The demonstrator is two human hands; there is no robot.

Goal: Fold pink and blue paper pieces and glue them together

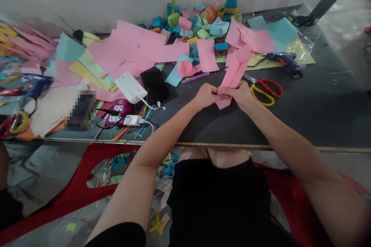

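Observation:
Both my hands meet over the dark table (304, 115), pinching a long folded pink paper strip (236, 70) that runs up and away from them. My left hand (206, 95) is closed on the strip's near end from the left. My right hand (242, 94) is closed on the same end from the right. A short tail of the strip sticks out below my fingers.
Red-and-yellow scissors (266, 88) lie just right of my hands, a blue glue gun (285, 61) beyond. Pink paper sheets (136, 50) and a heap of folded coloured paper blocks (199, 21) fill the back. A white power bank (130, 87), black pouch (155, 84) and cables lie left.

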